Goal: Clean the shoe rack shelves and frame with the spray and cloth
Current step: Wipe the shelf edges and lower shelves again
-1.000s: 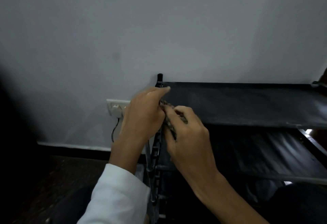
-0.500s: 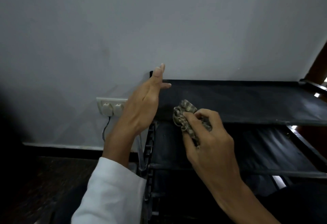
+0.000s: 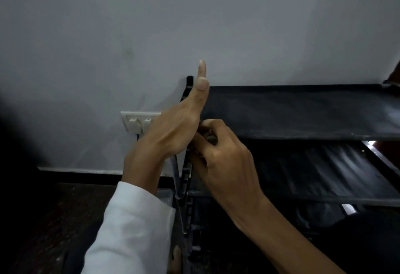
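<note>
Seemingly bracing the shoe rack, the left hand lies flat-fingered against its end while the right hand grips the cloth there.

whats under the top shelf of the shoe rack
A second black shelf lies under the top shelf. The right hand, gripping the cloth, covers its left end; anything lower is too dark to tell.

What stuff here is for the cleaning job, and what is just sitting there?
For the job:
shoe rack
cloth, bunched in the right hand
left hand, fingers straight, at the rack's left end

Just there:
wall socket with a plug in it
wall
floor
</note>
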### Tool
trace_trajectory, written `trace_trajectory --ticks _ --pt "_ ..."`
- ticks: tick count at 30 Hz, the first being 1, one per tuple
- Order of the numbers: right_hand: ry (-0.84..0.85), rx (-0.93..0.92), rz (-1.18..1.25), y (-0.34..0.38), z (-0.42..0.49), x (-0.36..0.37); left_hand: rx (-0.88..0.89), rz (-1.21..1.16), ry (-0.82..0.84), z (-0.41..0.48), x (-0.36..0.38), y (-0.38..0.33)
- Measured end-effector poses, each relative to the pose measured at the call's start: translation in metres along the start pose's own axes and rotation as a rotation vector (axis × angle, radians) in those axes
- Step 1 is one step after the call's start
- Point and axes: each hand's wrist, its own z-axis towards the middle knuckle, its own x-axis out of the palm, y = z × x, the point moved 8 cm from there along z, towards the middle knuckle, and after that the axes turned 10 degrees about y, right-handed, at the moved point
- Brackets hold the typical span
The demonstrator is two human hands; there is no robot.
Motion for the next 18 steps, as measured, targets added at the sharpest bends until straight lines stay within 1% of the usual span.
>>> trace_trajectory --ticks 2,4,7,8,9,11,12,13,15,16,18 --pt "-0.002 0.016 -0.019 -0.013 -0.008 -0.01 -0.026 0.116 0.001 0.001 0.002 -0.001" --pt "-0.021 0.061 -0.042 -0.033 -0.02 -0.025 -0.048 0.148 0.003 0.0 0.002 -0.002" --pt "-0.099 0.189 -0.033 -0.07 -0.037 -0.057 -0.072 0.228 0.0 -0.003 0.002 -0.003" --pt "-0.127 0.227 -0.019 -0.08 -0.042 -0.066 -0.054 0.283 -0.048 -0.003 0.0 -0.006" --pt "-0.145 0.256 -0.01 -0.087 -0.045 -0.071 -0.003 0.353 -0.145 -0.004 -0.003 -0.013" --pt "-0.152 0.282 -0.012 -0.091 -0.048 -0.073 0.15 0.458 -0.413 -0.008 -0.011 -0.032" --pt "-0.154 0.279 -0.011 -0.088 -0.048 -0.071 0.211 0.448 -0.489 -0.007 -0.01 -0.04" --pt "-0.161 0.27 -0.009 -0.084 -0.046 -0.069 0.254 0.404 -0.502 -0.002 -0.005 -0.045" --pt "-0.168 0.249 -0.015 -0.074 -0.041 -0.063 0.295 0.266 -0.424 0.016 0.009 -0.046" --pt "-0.156 0.238 -0.022 -0.068 -0.037 -0.059 0.28 0.185 -0.383 0.025 0.015 -0.041" --pt "-0.109 0.22 -0.031 -0.056 -0.029 -0.047 0.173 0.046 -0.304 0.04 0.024 -0.024"
